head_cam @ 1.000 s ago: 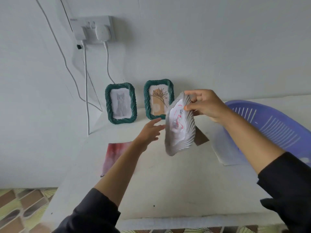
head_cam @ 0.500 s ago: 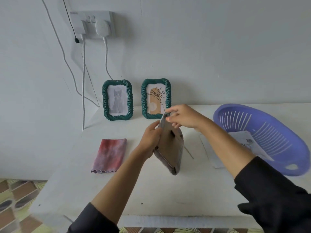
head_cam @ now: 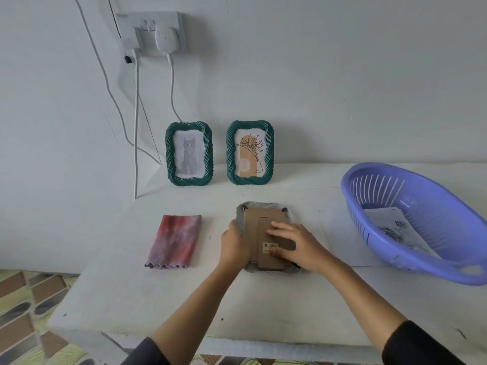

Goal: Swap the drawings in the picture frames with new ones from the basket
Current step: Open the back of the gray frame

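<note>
White surface [head_cam: 263,306]: grey ribbed picture frame [head_cam: 266,206] face-down. My left hand [head_cam: 234,243] grips its edge, right hand [head_cam: 295,246] flat, fingers released, on the cardboard backing [head_cam: 261,219]. Turn 4 clips gently.

White wall [head_cam: 342,75], wall socket [head_cam: 151,29], patterned floor tiles [head_cam: 23,306].

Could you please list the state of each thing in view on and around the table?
Grey frame: face down on the table, cardboard back up.
Left hand: gripping the grey frame's left edge.
Right hand: flat on the cardboard back.
Cat frame: upright, drawing inside.
Plant frame: upright, drawing inside.
Basket: tilted, holding paper drawings.
Cloth: folded, flat on the table.
Charger: plugged into the wall socket.
</note>
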The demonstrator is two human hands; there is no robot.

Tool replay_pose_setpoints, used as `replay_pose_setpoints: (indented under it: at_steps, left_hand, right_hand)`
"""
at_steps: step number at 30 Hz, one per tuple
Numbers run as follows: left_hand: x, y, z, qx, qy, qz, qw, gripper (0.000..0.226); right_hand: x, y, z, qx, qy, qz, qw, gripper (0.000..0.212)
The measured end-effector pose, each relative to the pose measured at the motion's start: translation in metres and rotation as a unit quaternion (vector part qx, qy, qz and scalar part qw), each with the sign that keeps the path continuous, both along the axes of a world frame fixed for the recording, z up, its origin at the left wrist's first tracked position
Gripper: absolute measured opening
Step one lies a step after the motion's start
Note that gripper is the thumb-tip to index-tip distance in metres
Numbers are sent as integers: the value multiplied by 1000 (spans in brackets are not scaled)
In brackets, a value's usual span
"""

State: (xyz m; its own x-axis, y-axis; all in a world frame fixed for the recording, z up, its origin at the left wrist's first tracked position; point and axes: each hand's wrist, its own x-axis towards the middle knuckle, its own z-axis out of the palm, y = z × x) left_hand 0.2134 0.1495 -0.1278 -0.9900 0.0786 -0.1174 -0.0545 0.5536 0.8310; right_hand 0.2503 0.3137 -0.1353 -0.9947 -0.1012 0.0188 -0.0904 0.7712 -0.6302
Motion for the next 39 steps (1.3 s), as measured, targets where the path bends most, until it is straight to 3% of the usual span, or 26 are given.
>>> replay_pose_setpoints:
  at_steps: [6, 10, 14, 18, 39]
  left_hand:
    - [3, 7, 4, -102, -11, -33, 994, 40]
    - [-10, 5, 10, -138, 21, -27, 990, 38]
    - [-45, 2, 15, -114, 73, -41, 990, 42]
    - [-70, -1, 17, -120, 91, -106, 983, 31]
    - [-112, -8, -1, -103, 122, -162, 974, 16]
  right_hand:
    - [2, 2, -7, 35, 34, 0, 999, 50]
    - [-4, 7, 1, 12, -2, 13, 1000, 48]
    - [-23, 21, 19, -121, 34, -57, 990, 28]
    - [-50, 35, 21, -59, 47, -140, 987, 24]
    - [-89, 47, 4, -37, 46, -73, 996, 11]
